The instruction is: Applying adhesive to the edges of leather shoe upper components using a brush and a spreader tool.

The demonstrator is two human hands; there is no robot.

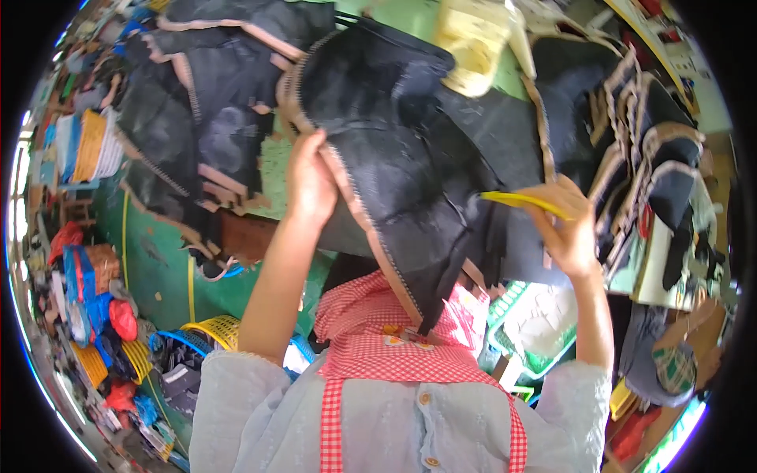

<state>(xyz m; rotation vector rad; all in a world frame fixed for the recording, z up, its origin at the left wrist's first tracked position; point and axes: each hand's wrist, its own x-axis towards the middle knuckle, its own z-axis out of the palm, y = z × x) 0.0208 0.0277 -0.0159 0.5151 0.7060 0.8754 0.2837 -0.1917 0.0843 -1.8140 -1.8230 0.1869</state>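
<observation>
A large black piece, like a boot upper in leather or a similar material (394, 142), lies across the work table in front of me. A tan strip and a stitched zigzag line run along its left edge. My left hand (311, 177) grips that edge, thumb on top and fingers hidden underneath. To the right, my right hand (569, 225) is closed round a slim yellow tool (509, 199) whose flat tip points left, over or close to the black piece. The tool's exact kind cannot be made out. The black piece's lower point hangs down against my red checked apron (394, 359).
More black pieces with tan edges lie left (229, 126) and stand bunched at the right (639, 150). A pale yellow container (477, 39) stands at the far side. Near my lap sits a green-and-white basket (536, 323). Another person (670, 347) is at the lower right.
</observation>
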